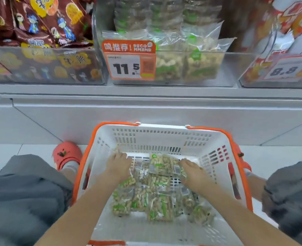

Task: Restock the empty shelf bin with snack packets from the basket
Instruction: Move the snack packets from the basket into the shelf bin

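1. Head view: both my hands are down inside the white, orange-rimmed basket (157,137) on the floor between my knees.
2. Left hand (119,166) lies palm-down on the peanut packets (152,197); fingers hidden, grip unclear.
3. Right hand (193,173) rests on a packet's edge; I cannot tell whether it grips.
4. Clear shelf bin (230,68) above, tagged 11.5, holds matching packets.

A shop aisle — plainly a grocery or snack store. Clear shelf bins (171,68) packed with bagged snacks, an orange price tag (129,60) reading 11.5 clipped to the middle one, another price label (286,70) reading 8.8 to the right. Below on the tiled floor (31,150) — a white-and-orange shopping basket (157,137).
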`<state>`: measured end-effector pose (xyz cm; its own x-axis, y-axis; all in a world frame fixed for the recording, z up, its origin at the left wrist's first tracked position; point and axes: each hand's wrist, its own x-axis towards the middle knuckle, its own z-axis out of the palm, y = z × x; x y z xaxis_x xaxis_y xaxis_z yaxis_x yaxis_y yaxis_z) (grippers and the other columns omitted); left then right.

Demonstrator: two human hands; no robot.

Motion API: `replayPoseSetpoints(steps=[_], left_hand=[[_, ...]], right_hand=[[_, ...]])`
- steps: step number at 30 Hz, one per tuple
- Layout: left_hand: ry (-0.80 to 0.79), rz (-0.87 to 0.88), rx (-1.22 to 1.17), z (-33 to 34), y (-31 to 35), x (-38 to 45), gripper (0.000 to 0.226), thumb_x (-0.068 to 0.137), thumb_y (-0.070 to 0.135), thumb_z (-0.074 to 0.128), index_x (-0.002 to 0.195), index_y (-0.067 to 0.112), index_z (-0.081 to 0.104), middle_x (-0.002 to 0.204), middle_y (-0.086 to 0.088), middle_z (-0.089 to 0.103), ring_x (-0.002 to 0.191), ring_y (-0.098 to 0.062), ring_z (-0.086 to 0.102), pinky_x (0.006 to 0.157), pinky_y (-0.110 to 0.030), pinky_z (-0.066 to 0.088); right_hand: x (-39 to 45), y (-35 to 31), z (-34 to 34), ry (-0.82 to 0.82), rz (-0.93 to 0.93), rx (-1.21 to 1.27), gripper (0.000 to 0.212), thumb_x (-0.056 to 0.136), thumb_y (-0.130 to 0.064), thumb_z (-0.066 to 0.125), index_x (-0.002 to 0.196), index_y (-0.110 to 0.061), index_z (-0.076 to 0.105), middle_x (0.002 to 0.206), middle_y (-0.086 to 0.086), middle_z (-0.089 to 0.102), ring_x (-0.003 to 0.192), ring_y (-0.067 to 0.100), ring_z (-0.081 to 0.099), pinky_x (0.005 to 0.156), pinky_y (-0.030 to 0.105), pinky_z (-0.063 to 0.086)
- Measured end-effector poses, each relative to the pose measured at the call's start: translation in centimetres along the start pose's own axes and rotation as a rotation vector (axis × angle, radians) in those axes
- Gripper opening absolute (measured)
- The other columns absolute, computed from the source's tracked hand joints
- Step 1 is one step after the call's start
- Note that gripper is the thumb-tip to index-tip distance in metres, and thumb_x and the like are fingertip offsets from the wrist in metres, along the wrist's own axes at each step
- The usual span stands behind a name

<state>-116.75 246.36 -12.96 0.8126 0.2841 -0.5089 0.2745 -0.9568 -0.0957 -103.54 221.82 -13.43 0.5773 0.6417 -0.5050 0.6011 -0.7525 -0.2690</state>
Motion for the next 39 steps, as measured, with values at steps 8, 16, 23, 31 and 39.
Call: replayPoseSetpoints(steps=[8,16,23,31,39], left_hand=[[-0.156,-0.220,-0.355,8.0,0.5,3.8,0.086,0.078,0.004,0.066,0.146,0.006,0.014,0.153,-0.013,0.020,0.140,-0.028,0.024,0.109,-0.038,0.034],[-0.280,-0.273,-0.462,6.4,-1.0,4.7,0.027,0.070,0.018,0.079,0.077,0.018,0.053,0.082,0.001,0.059,0.076,-0.016,0.057,0.063,-0.026,0.046],[-0.189,-0.231,-0.765,0.7,-1.8,3.0,0.040,0.069,0.022,0.082,0.063,0.018,0.042,0.062,0.003,0.045,0.060,-0.011,0.046,0.053,-0.023,0.037],[-0.059,0.018,-1.089,-14.0,-1.1,-3.0,0.036,0.067,0.029,0.083,0.079,0.014,0.053,0.058,-0.001,0.040,0.062,-0.018,0.043,0.054,-0.025,0.036],[0.075,0.074,-1.399,-20.6,-0.6,-7.5,0.022,0.075,0.019,0.078,0.070,0.016,0.057,0.059,0.001,0.060,0.054,-0.010,0.055,0.050,-0.019,0.039]], right_hand=[[7.7,-1.7,4.7,-0.247,0.168,-0.044,0.097,0.089,-0.018,0.065,0.152,-0.019,-0.008,0.159,0.011,-0.016,0.147,0.036,-0.004,0.114,0.053,0.027],[8.6,-1.6,6.6,-0.084,0.230,0.053,0.090,0.082,-0.009,0.068,0.150,-0.030,0.012,0.153,0.007,0.030,0.137,0.038,0.033,0.098,0.051,0.047],[4.7,-2.8,0.6,-0.016,0.512,1.246,0.022,0.085,-0.010,0.054,0.105,-0.017,0.051,0.104,0.009,0.058,0.079,0.021,0.055,0.067,0.033,0.050],[-3.2,-4.4,-10.6,-0.254,0.252,1.612,0.029,0.086,-0.027,0.067,0.112,-0.019,0.059,0.119,-0.005,0.047,0.095,0.027,0.062,0.070,0.032,0.059],[-8.4,-4.4,-19.2,-0.090,0.013,1.355,0.027,0.080,-0.034,0.067,0.097,-0.013,0.067,0.082,-0.002,0.071,0.070,0.014,0.067,0.055,0.023,0.055]])
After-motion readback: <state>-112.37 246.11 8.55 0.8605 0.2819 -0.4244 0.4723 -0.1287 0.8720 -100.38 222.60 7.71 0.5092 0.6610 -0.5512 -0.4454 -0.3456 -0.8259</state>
